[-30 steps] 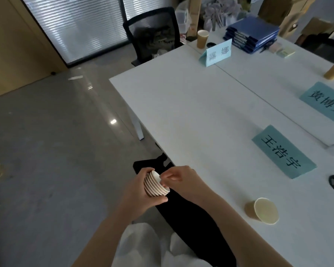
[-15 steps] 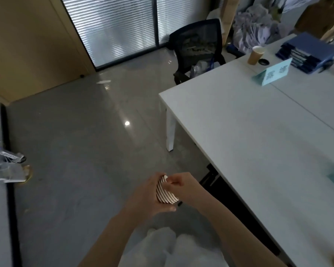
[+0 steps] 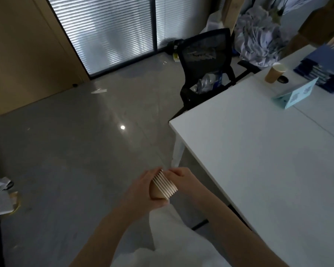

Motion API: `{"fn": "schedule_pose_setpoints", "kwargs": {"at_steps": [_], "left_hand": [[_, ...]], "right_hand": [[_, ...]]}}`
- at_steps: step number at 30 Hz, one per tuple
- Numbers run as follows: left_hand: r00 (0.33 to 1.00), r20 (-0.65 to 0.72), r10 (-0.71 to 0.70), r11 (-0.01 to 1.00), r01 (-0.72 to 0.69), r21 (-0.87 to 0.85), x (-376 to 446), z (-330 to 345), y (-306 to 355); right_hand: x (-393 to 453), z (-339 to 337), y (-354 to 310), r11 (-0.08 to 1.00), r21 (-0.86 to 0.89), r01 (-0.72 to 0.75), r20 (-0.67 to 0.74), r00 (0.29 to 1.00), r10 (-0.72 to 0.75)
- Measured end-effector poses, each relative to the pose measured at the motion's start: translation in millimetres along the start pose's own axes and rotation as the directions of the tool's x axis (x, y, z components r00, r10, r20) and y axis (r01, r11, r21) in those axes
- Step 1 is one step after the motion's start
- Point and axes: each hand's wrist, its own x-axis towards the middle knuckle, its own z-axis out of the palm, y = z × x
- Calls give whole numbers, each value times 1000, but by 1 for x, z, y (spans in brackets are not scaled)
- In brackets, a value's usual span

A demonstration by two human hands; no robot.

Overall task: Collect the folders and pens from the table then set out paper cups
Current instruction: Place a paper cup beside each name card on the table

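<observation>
Nested stack of paper cups (image 3: 163, 186) held off the table, out over the grey floor (image 3: 69, 155) just short of the white table (image 3: 262, 162) and its near left corner. Stack lying on its side, rims fanned as pale ridges, brown base toward the left. Impossible to tell whether anything sits inside the innermost cup (mouth hidden behind the right hand).

One single paper cup (image 3: 274, 73) standing upright on the far end of the table, mouth open; contents not readable from here. Beside it a small dark round thing (image 3: 282, 79), then a teal name card (image 3: 295, 95) tented on the surface. Stack of blue folders (image 3: 324, 70) at the far right edge, well apart from the hands.

Black mesh office chair (image 3: 206, 68) pushed against the table's far left side, seat loaded with crinkled plastic packaging (image 3: 209, 84).

Left hand (image 3: 143, 191) wrapped around the base end of the stack, fingers curled over the top and thumb beneath, forearm rising from the lower left. Right hand (image 3: 183, 180) at the rim end, fingers bent and pressed against the outermost rims, seemingly pinching the top cup (exact fingertip contact hidden). Both forearms converging at mid-frame.
</observation>
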Motion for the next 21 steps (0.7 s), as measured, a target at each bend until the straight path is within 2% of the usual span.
{"fn": "schedule_pose_setpoints", "kwargs": {"at_steps": [7,12,17,21], "left_hand": [[992,-114,-55,998,49,-49,127,-75,9],[978,-184,-95,982,62,-180,209,-103,20],[1000,2,-21,977,21,-211,272,-109,26],[996,88,12,976,8,-218,338,-118,22]], "right_hand": [[115,-61,-93,980,198,9,14,1000,-12],[174,-98,-125,933,360,-32,-115,990,78],[212,-118,-124,851,522,-57,-238,948,209],[247,-139,-122,759,651,-10,-366,872,325]]}}
